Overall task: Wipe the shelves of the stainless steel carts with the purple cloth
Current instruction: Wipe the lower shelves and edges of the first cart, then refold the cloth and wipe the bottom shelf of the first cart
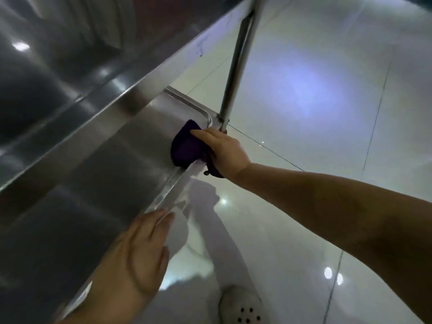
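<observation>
A glossy pale tiled floor (327, 90) spreads out beneath a stainless steel cart (98, 118), whose upper shelf (58, 73) cuts across the view above a lower shelf (98, 164) with a raised rim. The right hand (222, 153), at the end of a bare forearm stretched in from the right, presses the purple cloth (185, 145) onto the lower shelf in its far corner, just beside the upright post (236, 66); its fingers lie over the top of the cloth while part of the fabric bunches under the palm and hangs over the rim. The left hand (138, 251) rests on the near rim of the same shelf, fingers fairly straight and holding nothing. Faint marks on the upper shelf's edge are too blurred to read. A white perforated shoe (242, 305) shows at the bottom.
</observation>
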A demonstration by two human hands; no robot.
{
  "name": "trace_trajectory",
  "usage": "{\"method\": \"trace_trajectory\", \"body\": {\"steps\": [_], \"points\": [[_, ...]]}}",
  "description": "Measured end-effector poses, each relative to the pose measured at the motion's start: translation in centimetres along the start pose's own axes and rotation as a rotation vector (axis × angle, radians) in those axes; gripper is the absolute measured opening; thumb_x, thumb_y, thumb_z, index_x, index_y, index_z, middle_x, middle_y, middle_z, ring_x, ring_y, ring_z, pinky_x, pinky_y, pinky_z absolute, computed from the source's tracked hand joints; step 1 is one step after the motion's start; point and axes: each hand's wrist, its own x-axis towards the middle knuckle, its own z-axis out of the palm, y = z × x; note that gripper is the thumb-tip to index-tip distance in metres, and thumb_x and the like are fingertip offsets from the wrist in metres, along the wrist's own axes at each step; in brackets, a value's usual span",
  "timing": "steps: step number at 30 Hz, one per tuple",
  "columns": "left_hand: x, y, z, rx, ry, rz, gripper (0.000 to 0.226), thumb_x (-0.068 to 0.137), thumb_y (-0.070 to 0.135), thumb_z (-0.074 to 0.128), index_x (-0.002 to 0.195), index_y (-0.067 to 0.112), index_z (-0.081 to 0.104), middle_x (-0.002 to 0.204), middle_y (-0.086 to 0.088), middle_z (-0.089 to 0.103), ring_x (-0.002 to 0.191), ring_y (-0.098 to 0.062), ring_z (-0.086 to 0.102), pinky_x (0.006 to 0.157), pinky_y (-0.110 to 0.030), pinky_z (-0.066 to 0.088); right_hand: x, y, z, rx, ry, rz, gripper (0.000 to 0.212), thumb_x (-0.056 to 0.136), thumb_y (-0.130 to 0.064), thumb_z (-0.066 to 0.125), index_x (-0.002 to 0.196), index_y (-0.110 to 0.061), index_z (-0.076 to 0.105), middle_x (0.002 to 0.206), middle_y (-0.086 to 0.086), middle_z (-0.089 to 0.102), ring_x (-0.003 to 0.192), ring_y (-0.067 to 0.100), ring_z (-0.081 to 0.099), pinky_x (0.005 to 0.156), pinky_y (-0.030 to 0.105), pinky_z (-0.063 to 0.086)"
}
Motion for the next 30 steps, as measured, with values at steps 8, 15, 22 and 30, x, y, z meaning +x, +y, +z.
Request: {"method": "trace_trajectory", "body": {"steps": [8,15,22,30], "points": [[1.3,9.6,-8.0,-0.448,-0.112,-0.387,0.052,0.094,0.041,0.042,0.144,0.035,0.030,0.136,0.009,0.047,0.104,-0.002,0.047,0.085,-0.022,0.035,-5.4,-5.1,-11.4,0.125,0.055,0.140,0.058,0.080,0.013,0.059,0.133,-0.010,0.056,0.126,0.008,0.062,0.105,0.032,0.062,0.081,0.038,0.055],[7.2,22.5,-23.1,-0.710,-0.020,-0.472,0.034,0.096,0.049,0.035,0.128,0.038,0.042,0.112,0.017,0.053,0.091,0.003,0.056,0.074,-0.022,0.044,-8.4,-9.5,-31.0,0.084,-0.021,0.162,0.070,0.077,0.010,0.070,0.139,-0.014,0.047,0.128,0.011,0.061,0.105,0.030,0.063,0.076,0.033,0.054],[17.1,36.0,-40.2,-0.972,-0.269,-0.632,0.058,0.082,0.031,0.072,0.129,0.008,0.047,0.112,-0.011,0.063,0.099,-0.026,0.064,0.086,-0.039,0.053,-7.1,-11.5,-52.4,0.104,0.070,0.219,0.083,0.078,0.002,0.074,0.146,-0.015,0.030,0.140,0.014,0.050,0.115,0.030,0.059,0.094,0.033,0.052],[26.3,47.7,-52.3,-0.848,-0.169,-0.434,0.009,0.082,0.022,0.070,0.079,0.029,0.065,0.076,0.010,0.069,0.072,-0.006,0.066,0.053,-0.013,0.044,-2.4,-7.5,-70.5,0.138,0.036,0.198,0.058,0.098,-0.032,0.046,0.150,-0.036,0.020,0.152,-0.009,0.035,0.136,0.010,0.036,0.111,0.023,0.031]]}}
